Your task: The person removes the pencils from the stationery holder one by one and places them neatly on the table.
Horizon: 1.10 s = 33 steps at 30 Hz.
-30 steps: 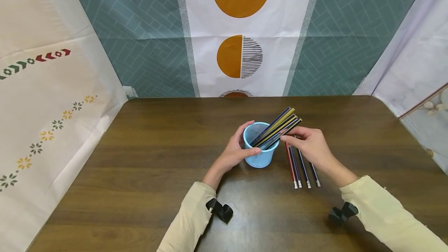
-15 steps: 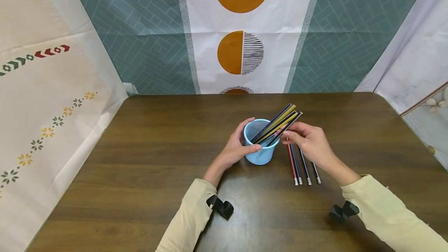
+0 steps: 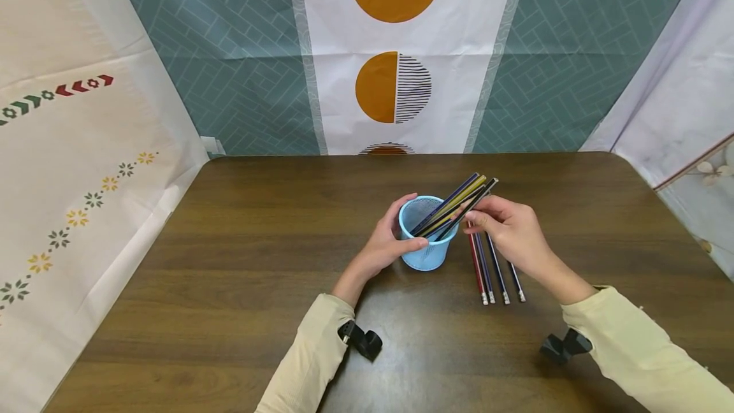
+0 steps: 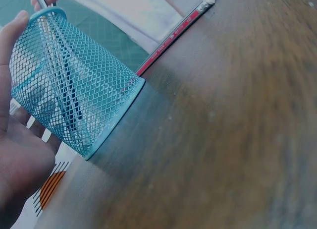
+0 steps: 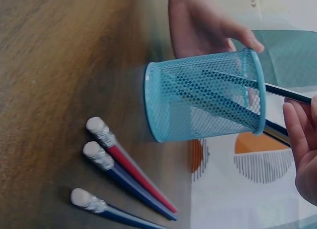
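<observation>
My left hand [image 3: 383, 246] grips a light blue mesh pencil cup [image 3: 425, 259] around its side, thumb at the near rim. Inside it, several dark and yellow pencils [image 3: 448, 206] lean toward the right, their upper ends sticking out past the rim. At the cup's right side, my right hand [image 3: 510, 229] pinches a dark pencil [image 3: 487, 187] between thumb and fingers. Through the mesh, the right wrist view shows this pencil's lower part [image 5: 223, 79] still inside the cup, apart from the others.
Right of the cup, several pencils lie side by side on the brown wooden table [image 3: 229, 285], eraser ends toward me. One is red [image 3: 478, 273], the others dark blue or black. A patterned cloth [image 3: 258, 69] hangs behind the table's far edge.
My right fingers have parted one dark pencil from the leaning bunch, and its upper end has risen slightly. The left hand keeps its grip on the cup, which stays in place.
</observation>
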Tool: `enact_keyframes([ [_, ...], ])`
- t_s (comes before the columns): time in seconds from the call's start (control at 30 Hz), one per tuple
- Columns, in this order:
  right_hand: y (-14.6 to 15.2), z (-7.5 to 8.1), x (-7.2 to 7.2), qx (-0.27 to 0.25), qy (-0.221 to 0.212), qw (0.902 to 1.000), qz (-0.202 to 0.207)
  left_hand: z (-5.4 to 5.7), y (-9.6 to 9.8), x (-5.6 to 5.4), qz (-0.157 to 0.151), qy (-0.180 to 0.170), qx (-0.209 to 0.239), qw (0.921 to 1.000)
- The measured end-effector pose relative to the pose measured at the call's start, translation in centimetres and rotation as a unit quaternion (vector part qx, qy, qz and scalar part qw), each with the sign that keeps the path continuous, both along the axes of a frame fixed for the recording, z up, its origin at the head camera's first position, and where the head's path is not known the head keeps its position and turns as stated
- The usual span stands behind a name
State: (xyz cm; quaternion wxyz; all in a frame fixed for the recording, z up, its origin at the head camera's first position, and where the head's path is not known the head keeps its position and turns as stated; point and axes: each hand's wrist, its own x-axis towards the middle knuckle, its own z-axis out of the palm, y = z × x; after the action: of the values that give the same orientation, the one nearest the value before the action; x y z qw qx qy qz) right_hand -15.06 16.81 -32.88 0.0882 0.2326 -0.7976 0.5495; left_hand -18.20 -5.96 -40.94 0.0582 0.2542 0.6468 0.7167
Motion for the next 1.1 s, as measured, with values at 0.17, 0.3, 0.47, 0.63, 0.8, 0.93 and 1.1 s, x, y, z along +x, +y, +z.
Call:
enact_keyframes([
  [0.17, -0.1, 0.9, 0.1, 0.0, 0.029, 0.9995, -0.01, 0.1, 0.0, 0.0, -0.002, 0.005, 0.002, 1.0],
  [0.3, -0.1, 1.5, 0.2, 0.012, 0.055, 0.9979, -0.033, 0.1, -0.1, 0.1, -0.002, 0.006, 0.0, 1.0],
  [0.47, 0.0, 2.2, 0.2, 0.005, 0.071, 0.9952, -0.067, 0.0, -0.2, 0.0, -0.004, 0.005, 0.001, 1.0],
  [0.63, 0.2, 3.0, 0.3, -0.012, 0.078, 0.9935, -0.082, 0.0, -0.3, 0.1, 0.0, 0.006, -0.002, 1.0],
  [0.8, 0.4, 3.7, 0.2, -0.037, 0.085, 0.9925, -0.08, 0.0, -0.2, 0.1, 0.003, 0.006, -0.005, 1.0],
  [0.93, 0.5, 4.0, 0.3, -0.046, 0.091, 0.992, -0.073, 0.0, -0.1, 0.2, 0.003, 0.008, -0.003, 1.0],
  [1.1, 0.7, 4.1, 0.5, -0.061, 0.09, 0.9924, -0.058, 0.0, -0.1, 0.1, 0.001, 0.007, -0.002, 1.0],
])
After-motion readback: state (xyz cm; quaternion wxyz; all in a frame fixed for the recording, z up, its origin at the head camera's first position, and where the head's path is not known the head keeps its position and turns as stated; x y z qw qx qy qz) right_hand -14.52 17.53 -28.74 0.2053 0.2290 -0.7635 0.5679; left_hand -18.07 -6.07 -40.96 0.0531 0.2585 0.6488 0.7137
